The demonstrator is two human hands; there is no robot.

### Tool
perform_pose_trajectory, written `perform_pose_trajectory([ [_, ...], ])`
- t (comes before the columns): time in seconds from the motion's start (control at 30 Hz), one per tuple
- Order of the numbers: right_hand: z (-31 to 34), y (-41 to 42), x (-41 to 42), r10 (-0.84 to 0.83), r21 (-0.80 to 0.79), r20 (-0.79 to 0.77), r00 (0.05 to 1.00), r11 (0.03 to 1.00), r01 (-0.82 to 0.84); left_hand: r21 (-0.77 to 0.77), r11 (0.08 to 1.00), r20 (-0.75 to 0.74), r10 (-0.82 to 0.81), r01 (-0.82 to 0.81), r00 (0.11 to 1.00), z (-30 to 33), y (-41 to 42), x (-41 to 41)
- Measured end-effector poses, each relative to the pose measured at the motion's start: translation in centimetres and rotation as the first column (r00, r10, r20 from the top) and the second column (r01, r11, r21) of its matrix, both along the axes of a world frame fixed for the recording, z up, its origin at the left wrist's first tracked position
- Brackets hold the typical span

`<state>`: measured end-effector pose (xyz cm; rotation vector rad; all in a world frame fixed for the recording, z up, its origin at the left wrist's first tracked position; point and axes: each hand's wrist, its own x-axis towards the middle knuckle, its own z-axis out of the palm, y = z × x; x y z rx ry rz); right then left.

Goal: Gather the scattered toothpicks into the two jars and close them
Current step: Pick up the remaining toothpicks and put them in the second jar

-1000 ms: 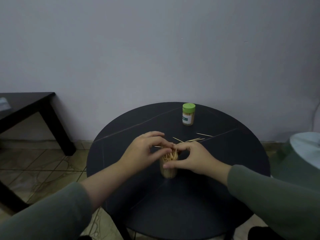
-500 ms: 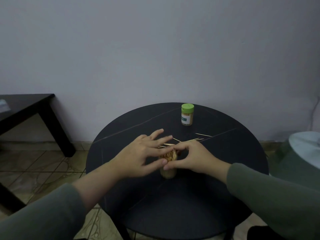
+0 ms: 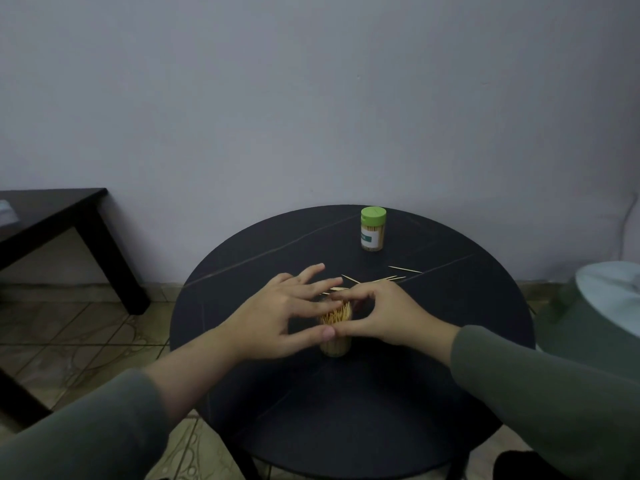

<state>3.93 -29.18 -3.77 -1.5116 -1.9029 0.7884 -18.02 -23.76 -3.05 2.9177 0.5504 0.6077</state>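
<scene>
An uncapped jar (image 3: 335,345) packed with upright toothpicks stands at the middle of the round black table (image 3: 398,393). My right hand (image 3: 384,315) curls around the jar's rim from the right, thumb and fingers on it. My left hand (image 3: 282,311) hovers at the jar's left with fingers spread, its thumb tip touching the right thumb at the rim. Several loose toothpicks (image 3: 388,278) lie on the table just behind the hands. A second jar with a green lid (image 3: 372,229) stands closed at the back of the table. The open jar's lid is hidden.
A dark rectangular side table (image 3: 52,216) stands at the left by the wall. A grey-green rounded object (image 3: 602,306) sits close to the table's right edge. Tiled floor surrounds the table.
My left hand has opened from a pinch over the jar to spread fingers and has drawn slightly left. The right hand stays on the jar.
</scene>
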Motion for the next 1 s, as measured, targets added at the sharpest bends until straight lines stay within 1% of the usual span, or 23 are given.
perform_pose_trajectory([
  [0.1, 0.1, -0.1, -0.1, 0.008, -0.007, 0.008, 1.0, 1.0, -0.008, 0.022, 1.0, 0.089, 0.009, -0.011, 0.996, -0.1, -0.2, 0.4],
  [0.13, 0.1, -0.1, -0.1, 0.005, -0.005, 0.011, 1.0, 1.0, -0.005, 0.046, 0.999, 0.079, 0.002, -0.006, 0.997, -0.1, -0.3, 0.5],
  [0.23, 0.0, 0.0, 0.0, 0.002, 0.004, -0.005, 1.0, 1.0, -0.002, 0.177, 0.983, -0.037, -0.049, 0.055, 0.998, -0.1, -0.1, 0.8],
  [0.27, 0.0, 0.1, 0.0, 0.004, 0.004, -0.002, 1.0, 1.0, -0.004, 0.193, 0.979, -0.047, -0.061, 0.069, 0.997, -0.1, 0.0, 0.8],
  [0.33, 0.4, 0.0, 0.0, 0.009, 0.006, 0.036, 0.999, 1.0, -0.009, 0.132, 0.99, 0.019, -0.055, 0.052, 0.998, -0.2, 0.1, 0.8],
  [0.37, 0.7, 0.0, 0.0, 0.021, 0.007, 0.092, 0.996, 1.0, -0.022, 0.071, 0.997, 0.081, -0.026, 0.02, 0.996, -0.2, 0.2, 0.8],
  [0.43, 1.7, 0.0, 0.5, 0.07, -0.027, 0.23, 0.971, 0.998, -0.065, -0.051, 0.994, 0.195, 0.107, -0.099, 0.975, -0.3, 0.6, 0.8],
  [0.5, 2.5, 0.3, 1.5, 0.119, -0.064, 0.311, 0.943, 0.993, -0.104, -0.066, 0.959, 0.242, 0.282, -0.274, 0.928, -0.5, 1.4, 0.9],
  [0.53, 2.6, 0.7, 2.1, 0.123, -0.065, 0.348, 0.929, 0.992, -0.107, -0.063, 0.927, 0.215, 0.375, -0.371, 0.902, -0.5, 1.9, 0.9],
  [0.57, 2.6, 1.0, 2.5, 0.104, -0.056, 0.387, 0.916, 0.994, -0.089, -0.071, 0.884, 0.145, 0.468, -0.462, 0.872, -0.6, 2.3, 1.0],
  [0.63, 2.2, 1.8, 3.2, -0.01, 0.01, 0.459, 0.888, 1.0, 0.006, -0.106, 0.792, -0.056, 0.598, -0.601, 0.799, -1.1, 3.0, 1.1],
  [0.67, 2.0, 2.3, 3.4, -0.077, 0.05, 0.492, 0.867, 0.997, 0.06, -0.122, 0.756, -0.147, 0.627, -0.643, 0.765, -1.4, 3.3, 1.1],
  [0.73, 1.6, 3.1, 3.9, -0.169, 0.095, 0.553, 0.816, 0.986, 0.14, -0.133, 0.71, -0.268, 0.646, -0.692, 0.715, -1.9, 4.2, 1.3],
  [0.8, 1.3, 3.9, 4.4, -0.209, 0.082, 0.605, 0.768, 0.976, 0.201, -0.112, 0.698, -0.337, 0.643, -0.707, 0.688, -2.2, 5.1, 1.5],
  [0.87, 1.0, 4.6, 4.9, -0.236, 0.076, 0.653, 0.72, 0.966, 0.247, -0.11, 0.705, -0.373, 0.624, -0.701, 0.687, -2.2, 5.9, 1.7],
  [1.0, 0.5, 5.5, 6.2, -0.267, 0.09, 0.741, 0.616, 0.949, 0.304, -0.207, 0.726, -0.344, 0.573, -0.655, 0.744, -2.1, 6.5, 2.5],
])
